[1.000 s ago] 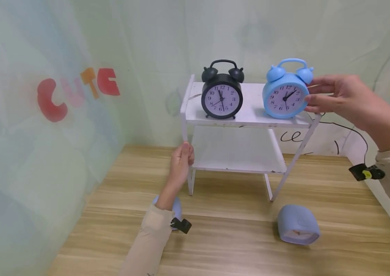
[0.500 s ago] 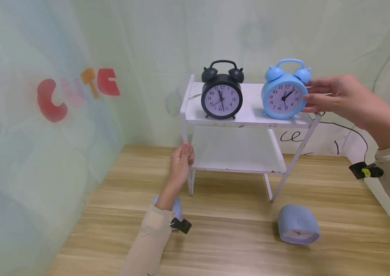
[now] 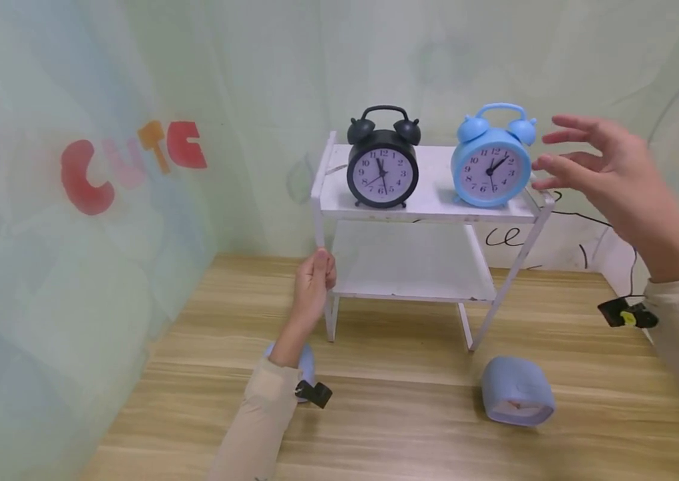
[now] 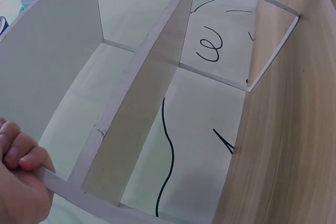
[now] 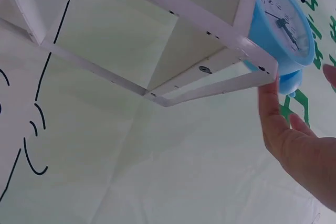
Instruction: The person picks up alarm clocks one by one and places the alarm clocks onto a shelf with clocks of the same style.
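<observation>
Soft, even light fills the head view, leaving faint, soft-edged shadows on the wooden surface below the left hand and right hand, while the red letter C left of the left hand looks hazy and both wrist views seem cooler, greyer

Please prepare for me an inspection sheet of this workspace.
Surface: brown wood-grain surface, bearing a white two-tier shelf with chipped edges.
Job's things: round black alarm clock and round light blue alarm clock, upright on the top tier.
Clutter: rounded greyish-blue box; another blue thing, partly hidden by the beige left sleeve.
Hands: left hand grips the shelf's left upright; right hand beside the light blue clock, contact unclear.
Cables: thin black line right of the shelf, possibly drawn.
Surroundings: pale green backdrop with coloured letters.
</observation>
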`<state>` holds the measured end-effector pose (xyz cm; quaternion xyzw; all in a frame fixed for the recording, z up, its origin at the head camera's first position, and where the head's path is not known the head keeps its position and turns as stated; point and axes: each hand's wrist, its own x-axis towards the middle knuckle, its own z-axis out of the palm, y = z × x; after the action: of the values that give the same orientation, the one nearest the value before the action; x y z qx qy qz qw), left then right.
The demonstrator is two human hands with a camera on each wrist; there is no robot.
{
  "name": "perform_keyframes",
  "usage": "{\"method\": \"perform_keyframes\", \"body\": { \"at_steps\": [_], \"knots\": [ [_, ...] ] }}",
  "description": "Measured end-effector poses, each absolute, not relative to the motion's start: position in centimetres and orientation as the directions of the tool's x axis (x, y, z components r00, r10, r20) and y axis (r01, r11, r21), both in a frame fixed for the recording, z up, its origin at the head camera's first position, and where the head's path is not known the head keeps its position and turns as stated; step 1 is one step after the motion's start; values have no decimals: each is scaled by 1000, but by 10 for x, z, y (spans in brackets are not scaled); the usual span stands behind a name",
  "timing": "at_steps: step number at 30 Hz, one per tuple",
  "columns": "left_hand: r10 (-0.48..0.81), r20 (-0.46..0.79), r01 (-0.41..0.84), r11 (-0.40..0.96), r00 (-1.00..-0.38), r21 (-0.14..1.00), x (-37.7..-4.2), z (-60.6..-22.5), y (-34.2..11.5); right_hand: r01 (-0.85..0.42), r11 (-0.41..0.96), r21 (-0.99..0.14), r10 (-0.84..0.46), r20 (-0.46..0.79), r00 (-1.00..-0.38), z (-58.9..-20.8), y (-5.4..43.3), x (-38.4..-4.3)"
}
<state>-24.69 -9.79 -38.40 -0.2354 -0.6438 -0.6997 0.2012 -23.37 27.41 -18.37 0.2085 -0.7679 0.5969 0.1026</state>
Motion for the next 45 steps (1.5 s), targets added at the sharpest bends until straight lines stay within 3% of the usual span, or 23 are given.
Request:
{"method": "perform_keyframes", "body": {
  "at_steps": [4, 13, 25, 30, 40, 45],
  "knots": [
    [37, 598, 592, -95, -801, 800, -247, -385, -98, -544, -166, -823, -73, 560, -825, -204, 272, -224],
    [65, 575, 570, -75, -816, 818, -243, -379, -101, -616, -430, -660, 87, 649, -756, -228, 280, -211],
    [35, 533, 530, -65, -846, 846, -241, -379, -104, -599, -345, -722, -1, 639, -769, -255, 296, -199],
    [52, 536, 536, -8, -843, 844, -240, -378, -109, -596, -243, -766, 15, 611, -791, -262, 301, -194],
    [96, 463, 469, 301, -881, 830, -229, -372, -122, -569, -178, -803, 3, 578, -816, -279, 315, -183],
    [95, 394, 399, 382, -914, 834, -220, -369, -131, -551, -234, -801, -15, 570, -822, -289, 320, -179]
  ]
}}
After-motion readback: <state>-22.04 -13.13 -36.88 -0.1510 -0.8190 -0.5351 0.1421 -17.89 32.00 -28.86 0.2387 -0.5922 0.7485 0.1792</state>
